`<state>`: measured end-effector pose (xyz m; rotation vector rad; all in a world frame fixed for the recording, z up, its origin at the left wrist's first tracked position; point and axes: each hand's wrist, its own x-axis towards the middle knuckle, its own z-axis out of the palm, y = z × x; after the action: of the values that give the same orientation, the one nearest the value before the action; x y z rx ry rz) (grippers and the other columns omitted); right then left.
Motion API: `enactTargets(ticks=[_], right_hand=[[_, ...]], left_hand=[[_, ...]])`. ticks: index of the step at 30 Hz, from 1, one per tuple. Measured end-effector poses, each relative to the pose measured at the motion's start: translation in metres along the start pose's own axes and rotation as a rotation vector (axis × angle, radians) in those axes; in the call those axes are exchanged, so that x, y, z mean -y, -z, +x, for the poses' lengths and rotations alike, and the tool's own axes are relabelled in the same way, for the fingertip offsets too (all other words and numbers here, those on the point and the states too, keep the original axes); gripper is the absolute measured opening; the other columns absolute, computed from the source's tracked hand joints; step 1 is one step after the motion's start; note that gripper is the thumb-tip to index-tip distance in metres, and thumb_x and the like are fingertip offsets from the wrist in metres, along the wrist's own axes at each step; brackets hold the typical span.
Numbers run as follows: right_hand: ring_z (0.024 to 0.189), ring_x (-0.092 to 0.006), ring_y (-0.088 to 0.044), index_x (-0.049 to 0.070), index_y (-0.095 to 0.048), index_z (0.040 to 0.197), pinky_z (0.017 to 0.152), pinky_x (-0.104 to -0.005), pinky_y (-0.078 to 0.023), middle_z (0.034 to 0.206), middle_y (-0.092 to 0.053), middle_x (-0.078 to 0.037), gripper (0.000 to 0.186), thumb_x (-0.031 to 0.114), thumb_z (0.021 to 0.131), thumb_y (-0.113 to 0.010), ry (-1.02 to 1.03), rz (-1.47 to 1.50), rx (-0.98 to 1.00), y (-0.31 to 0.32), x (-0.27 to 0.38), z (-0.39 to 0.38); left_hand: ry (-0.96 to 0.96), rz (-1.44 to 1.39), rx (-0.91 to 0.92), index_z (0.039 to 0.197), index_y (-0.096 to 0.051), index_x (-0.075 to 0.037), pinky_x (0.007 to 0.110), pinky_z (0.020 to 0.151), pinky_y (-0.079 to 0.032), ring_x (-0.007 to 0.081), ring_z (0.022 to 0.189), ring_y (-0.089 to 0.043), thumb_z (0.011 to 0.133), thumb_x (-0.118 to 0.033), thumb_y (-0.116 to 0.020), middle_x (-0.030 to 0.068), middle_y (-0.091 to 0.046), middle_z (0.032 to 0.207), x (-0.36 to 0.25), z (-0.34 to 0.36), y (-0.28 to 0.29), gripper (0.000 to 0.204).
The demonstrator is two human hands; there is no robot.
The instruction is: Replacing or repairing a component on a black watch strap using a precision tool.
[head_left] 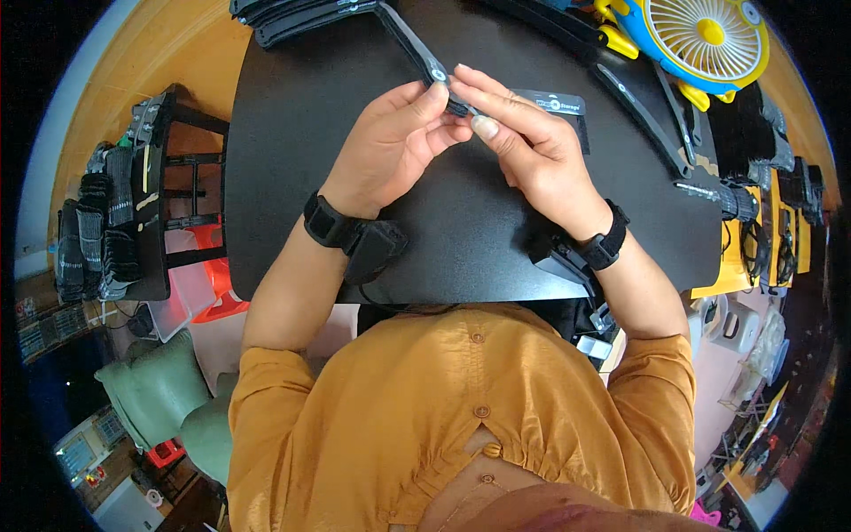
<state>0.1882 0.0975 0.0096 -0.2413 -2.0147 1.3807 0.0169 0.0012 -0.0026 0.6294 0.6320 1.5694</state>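
L hand point(390, 142) + R hand point(523, 146) pinch black strap point(417, 49) | black tabletop point(292, 133)

On the black table point(461, 239), the black strap point(417, 49) lies at twelve o'clock, the blue-and-yellow fan point(700, 40) at two, the stack of black straps point(292, 18) at eleven.

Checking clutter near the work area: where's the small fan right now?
Head view, top right: the blue-and-yellow fan sits at the far right edge of the black table, beyond the right hand, beside loose black straps.
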Motion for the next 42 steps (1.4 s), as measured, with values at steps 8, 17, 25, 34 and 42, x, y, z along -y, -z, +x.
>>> enactTargets(ticks=[8, 17, 25, 34, 42], right_hand=[[0.117, -0.0206, -0.060, 0.008, -0.065, 0.124, 0.099, -0.0300, -0.047, 0.132, -0.060, -0.011, 0.032, 0.002, 0.093, -0.058, -0.103, 0.126, -0.032, 0.000, 0.003, -0.002], [0.121, -0.0215, -0.058, 0.006, -0.065, 0.123, 0.102, -0.0310, -0.045, 0.130, -0.061, -0.011, 0.031, 0.001, 0.094, -0.057, -0.061, 0.104, -0.029, -0.005, 0.008, -0.003], [0.055, -0.0019, -0.048, 0.007, -0.064, 0.125, 0.046, -0.0167, -0.037, 0.134, -0.059, -0.002, 0.030, 0.005, 0.096, -0.055, -0.267, 0.336, -0.008, 0.000, 0.013, -0.005], [0.040, -0.0036, -0.038, 0.009, -0.059, 0.132, 0.036, -0.0194, -0.029, 0.060, -0.055, 0.000, 0.032, 0.012, 0.101, -0.050, -0.480, 0.653, 0.033, 0.004, 0.027, -0.001], [0.038, -0.0052, -0.039, 0.008, -0.057, 0.132, 0.036, -0.0191, -0.030, 0.055, -0.051, 0.000, 0.032, 0.015, 0.102, -0.049, -0.497, 0.808, 0.058, 0.007, 0.025, -0.001]], left_hand=[[0.042, 0.282, -0.124, 0.109, -0.061, 0.000, 0.027, 0.075, -0.054, 0.0143, 0.081, -0.064, 0.102, -0.029, -0.050, 0.0074, -0.066, 0.091, -0.009, -0.001, -0.015, 0.031], [-0.326, 0.969, -0.199, 0.089, -0.057, -0.001, 0.022, 0.048, -0.048, 0.0102, 0.054, -0.060, 0.099, -0.030, -0.056, 0.0040, -0.059, 0.064, 0.004, -0.008, -0.028, 0.031], [-0.319, 0.987, -0.103, 0.086, -0.054, -0.003, 0.023, 0.047, -0.045, 0.0101, 0.050, -0.057, 0.102, -0.019, -0.047, 0.0031, -0.057, 0.062, 0.005, -0.008, -0.023, 0.024], [-0.365, 0.985, -0.068, 0.079, -0.054, -0.004, 0.022, 0.044, -0.040, 0.0074, 0.045, -0.049, 0.102, -0.017, -0.047, 0.0006, -0.056, 0.060, 0.001, -0.014, -0.026, 0.027], [-0.349, 0.871, -0.018, 0.077, -0.054, -0.004, 0.021, 0.044, -0.038, 0.0059, 0.046, -0.048, 0.102, -0.017, -0.046, -0.0003, -0.055, 0.059, -0.001, -0.019, -0.029, 0.028]])
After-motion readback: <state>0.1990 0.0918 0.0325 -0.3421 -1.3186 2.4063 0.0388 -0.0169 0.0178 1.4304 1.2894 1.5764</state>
